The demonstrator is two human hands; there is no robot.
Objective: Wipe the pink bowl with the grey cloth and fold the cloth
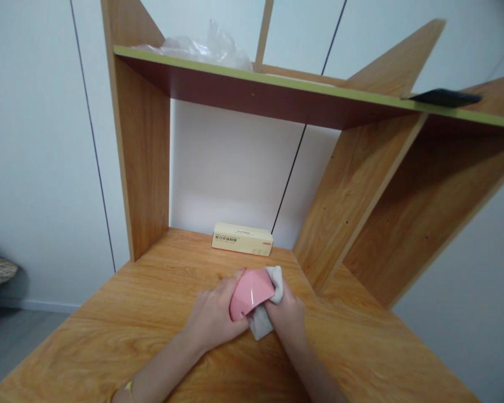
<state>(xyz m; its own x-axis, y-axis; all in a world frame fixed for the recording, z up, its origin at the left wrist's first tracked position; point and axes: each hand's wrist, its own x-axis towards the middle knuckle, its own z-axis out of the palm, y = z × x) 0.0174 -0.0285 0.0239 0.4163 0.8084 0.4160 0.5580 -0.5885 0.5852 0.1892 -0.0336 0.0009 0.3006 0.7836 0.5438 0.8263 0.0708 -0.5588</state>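
Note:
A glossy pink bowl with angular sides is held tilted above the desk, its outer side facing me. My left hand is wrapped around its left side, with the thumb at the lower edge. On the right, my right hand is closed on a light grey cloth, pressed to the bowl's right edge. Part of the cloth folds up over that edge and part hangs below. The right fingertips and the bowl's inside are hidden.
A cream cling film box stands at the back of the wooden desk. Above runs a shelf bearing crumpled clear plastic and a dark flat object. Upright wooden panels flank the desk's back.

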